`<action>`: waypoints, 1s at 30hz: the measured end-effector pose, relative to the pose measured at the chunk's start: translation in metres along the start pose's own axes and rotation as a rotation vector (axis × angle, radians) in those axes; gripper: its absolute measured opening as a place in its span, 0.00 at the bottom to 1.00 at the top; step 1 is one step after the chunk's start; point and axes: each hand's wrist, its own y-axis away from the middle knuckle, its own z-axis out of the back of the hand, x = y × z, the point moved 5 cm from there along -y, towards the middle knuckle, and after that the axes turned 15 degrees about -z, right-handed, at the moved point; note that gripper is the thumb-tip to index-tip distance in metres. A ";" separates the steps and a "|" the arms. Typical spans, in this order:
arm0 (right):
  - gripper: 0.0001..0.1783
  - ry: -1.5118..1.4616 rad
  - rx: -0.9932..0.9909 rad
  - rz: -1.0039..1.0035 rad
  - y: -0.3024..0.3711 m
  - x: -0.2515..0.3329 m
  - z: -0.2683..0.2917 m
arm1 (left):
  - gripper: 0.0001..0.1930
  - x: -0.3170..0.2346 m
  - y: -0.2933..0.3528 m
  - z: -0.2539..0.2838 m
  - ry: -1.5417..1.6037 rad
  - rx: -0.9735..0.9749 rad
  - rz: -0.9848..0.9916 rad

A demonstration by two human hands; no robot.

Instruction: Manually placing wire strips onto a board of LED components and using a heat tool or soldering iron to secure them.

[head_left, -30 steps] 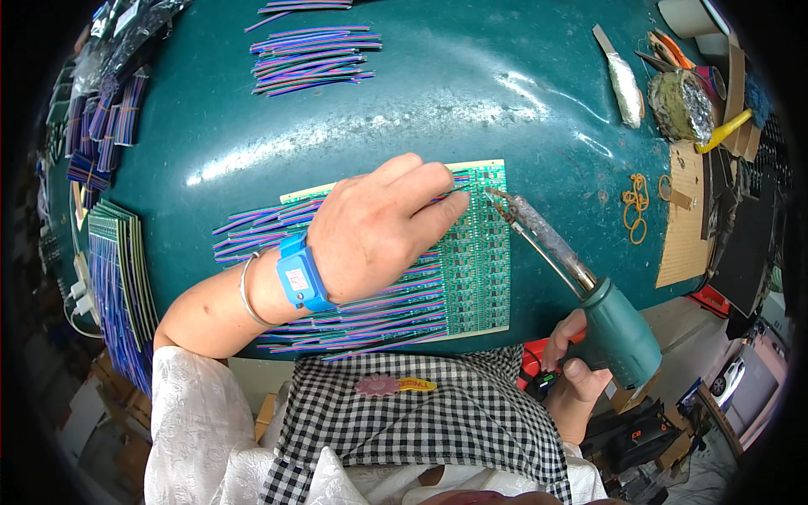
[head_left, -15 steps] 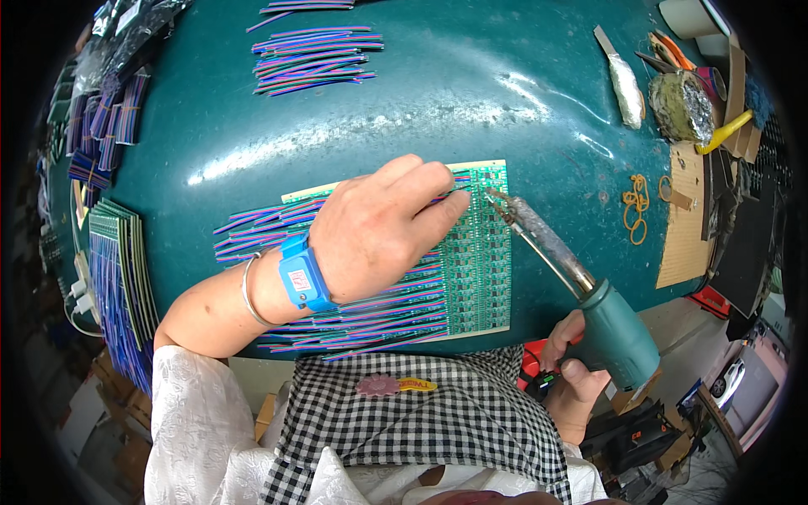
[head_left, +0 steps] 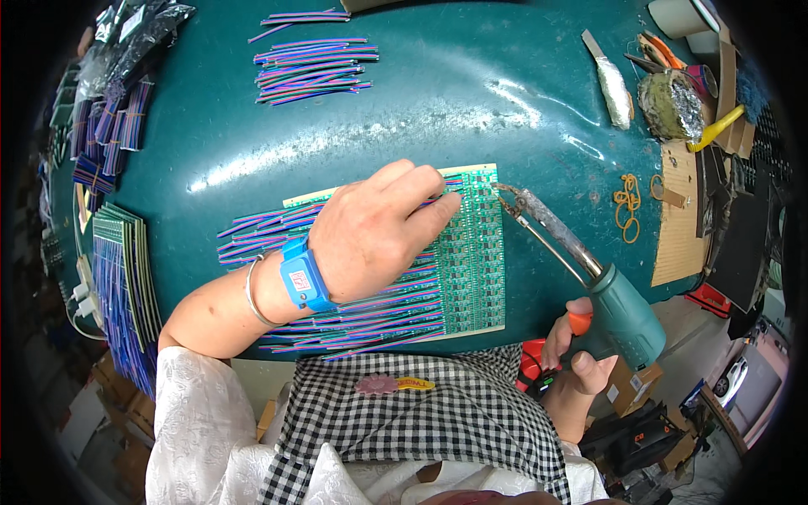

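My left hand [head_left: 379, 223], with a blue wrist strap and a bangle, lies over the upper part of a green circuit board panel [head_left: 481, 269]. Its thumb and forefinger are pinched at the end of a multicoloured ribbon wire [head_left: 454, 183] near the top edge; the fingers hide part of it. Rows of such wires run leftward from the panel. On the right, my right hand [head_left: 576, 353] holds a green soldering gun [head_left: 627, 316] by its handle, an orange trigger showing by the fingers. The gun's tip hovers at the panel's upper right edge.
Loose ribbon wires [head_left: 316, 71] lie at the back. Wired panels [head_left: 126, 278] and bundled wires [head_left: 109, 126] are stacked at left. At right are a foil-wrapped blade [head_left: 614, 88], a foil-covered roll [head_left: 671, 105], rubber bands [head_left: 627, 206] and cardboard [head_left: 680, 223].
The soldering gun has drawn slightly rightward, its tip off the panel's face. My right fingers have loosened, and the orange trigger shows. My left hand stays nearly in place.
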 end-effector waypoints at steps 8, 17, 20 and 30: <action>0.40 -0.083 0.119 0.033 -0.008 0.001 0.007 | 0.11 0.002 0.001 0.030 0.013 0.020 0.128; 0.37 -0.139 0.194 0.082 -0.010 -0.005 0.011 | 0.05 0.084 0.021 0.092 -0.437 -0.099 0.273; 0.38 -0.134 0.159 0.096 -0.009 -0.004 0.009 | 0.07 0.101 0.019 0.073 -0.350 -0.122 0.326; 0.39 -0.170 0.134 0.070 -0.004 -0.006 0.011 | 0.06 0.095 0.012 0.070 -0.100 -0.188 0.419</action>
